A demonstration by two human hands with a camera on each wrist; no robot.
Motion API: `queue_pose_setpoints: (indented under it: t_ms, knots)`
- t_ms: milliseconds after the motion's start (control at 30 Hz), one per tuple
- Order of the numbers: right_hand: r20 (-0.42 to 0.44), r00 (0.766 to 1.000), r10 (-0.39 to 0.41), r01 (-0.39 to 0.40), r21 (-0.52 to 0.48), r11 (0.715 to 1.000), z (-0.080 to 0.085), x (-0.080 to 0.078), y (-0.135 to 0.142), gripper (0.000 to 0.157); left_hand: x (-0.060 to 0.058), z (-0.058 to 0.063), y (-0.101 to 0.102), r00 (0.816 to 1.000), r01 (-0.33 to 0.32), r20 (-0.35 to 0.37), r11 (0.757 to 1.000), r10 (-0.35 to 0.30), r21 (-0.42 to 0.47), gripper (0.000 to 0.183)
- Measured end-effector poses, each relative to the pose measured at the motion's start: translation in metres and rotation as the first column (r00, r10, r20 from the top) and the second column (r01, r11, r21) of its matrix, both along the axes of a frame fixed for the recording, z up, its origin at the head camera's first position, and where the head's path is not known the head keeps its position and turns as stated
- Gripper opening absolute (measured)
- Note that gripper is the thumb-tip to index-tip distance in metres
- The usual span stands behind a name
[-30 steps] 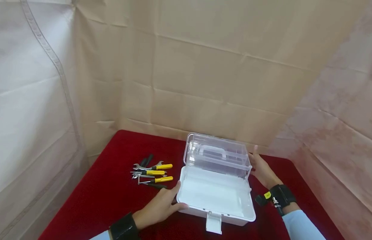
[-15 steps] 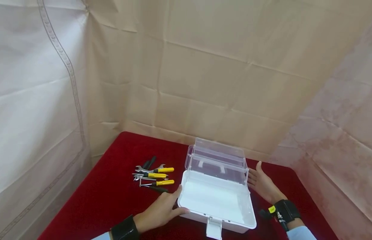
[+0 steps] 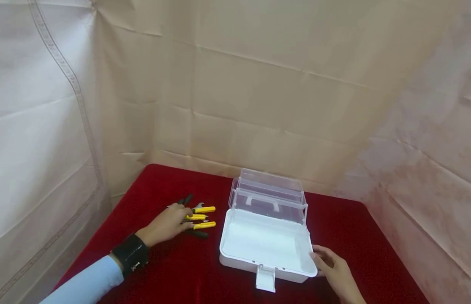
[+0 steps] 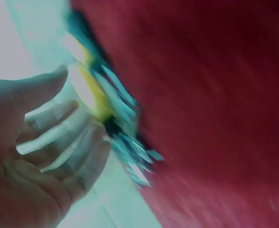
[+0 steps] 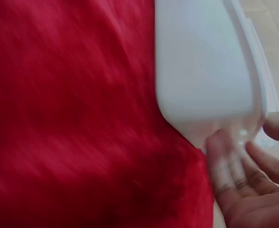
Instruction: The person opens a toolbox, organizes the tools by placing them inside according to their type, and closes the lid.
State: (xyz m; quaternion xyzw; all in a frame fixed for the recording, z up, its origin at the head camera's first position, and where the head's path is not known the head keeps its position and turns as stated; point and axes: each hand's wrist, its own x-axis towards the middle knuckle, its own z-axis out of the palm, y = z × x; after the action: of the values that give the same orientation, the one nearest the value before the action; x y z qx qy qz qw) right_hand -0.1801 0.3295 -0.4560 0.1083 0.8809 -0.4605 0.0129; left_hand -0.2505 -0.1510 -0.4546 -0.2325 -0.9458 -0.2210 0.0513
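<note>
My left hand (image 3: 170,223) is over a pile of hand tools, its fingers at the yellow-handled screwdrivers (image 3: 204,209). In the left wrist view, the blurred fingers are spread loosely beside a yellow handle (image 4: 89,92), with nothing clearly gripped. An open-end wrench (image 3: 199,205) and dark handles (image 3: 199,233) show around the hand, which hides part of the pile. My right hand (image 3: 336,272) holds the right end of a white toolbox (image 3: 265,245), thumb at the rim and fingers against the outer wall (image 5: 201,90). The toolbox stands with its clear lid (image 3: 271,181) raised.
Red cloth (image 3: 151,270) covers the table. A white latch (image 3: 265,278) hangs from the toolbox's front. Beige sheeting (image 3: 250,93) rises behind the table, with pale sheeting (image 3: 429,169) on the right side.
My left hand has left the toolbox's left side and moved left to the tools. The clear lid has opened out further. My right hand has come from beside the lid to the box's right end.
</note>
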Motion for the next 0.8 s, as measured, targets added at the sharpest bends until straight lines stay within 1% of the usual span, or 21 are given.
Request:
queue_pose_setpoints:
  t_ms: [67, 133, 200, 333, 500, 633, 700, 800]
  knots:
    - [-0.029, 0.999, -0.025, 0.024, -0.055, 0.998, -0.003, 0.002, -0.005, 0.067, -0.01, -0.006, -0.013, 1.0, 0.017, 0.009, 1.0, -0.017, -0.026, 0.019]
    - [-0.05, 0.998, -0.035, 0.031, -0.089, 0.996, -0.004, 0.001, -0.009, 0.066, -0.016, -0.011, -0.02, 0.998, 0.041, 0.043, 0.999, -0.04, -0.025, 0.012]
    - [-0.059, 0.997, -0.045, 0.039, -0.104, 0.994, -0.005, 0.0, -0.012, 0.066, -0.017, -0.014, -0.024, 0.996, 0.04, 0.08, 0.999, -0.039, -0.017, 0.01]
    - [-0.054, 0.997, -0.048, 0.042, -0.105, 0.994, -0.007, -0.005, -0.018, 0.065, -0.013, -0.019, -0.028, 0.996, -0.01, 0.085, 0.999, 0.014, -0.045, 0.012]
    - [-0.047, 0.997, -0.059, 0.055, -0.077, 0.995, -0.012, -0.005, -0.021, 0.062, -0.006, -0.023, -0.03, 0.997, -0.041, 0.058, 0.996, 0.046, -0.083, 0.015]
    - [-0.09, 0.994, -0.062, 0.058, -0.045, 0.997, -0.011, -0.003, -0.023, 0.05, -0.001, -0.025, -0.033, 0.999, -0.043, 0.018, 0.996, 0.044, -0.081, 0.016]
    - [-0.123, 0.991, -0.048, 0.049, 0.006, 0.999, -0.008, -0.001, -0.025, 0.044, 0.001, -0.025, -0.033, 0.999, -0.045, -0.025, 0.995, 0.043, -0.085, 0.017]
    - [-0.165, 0.986, -0.008, 0.031, 0.139, 0.99, -0.001, 0.003, -0.028, 0.04, 0.003, -0.023, -0.033, 0.994, -0.066, -0.098, 0.993, 0.056, -0.095, 0.016]
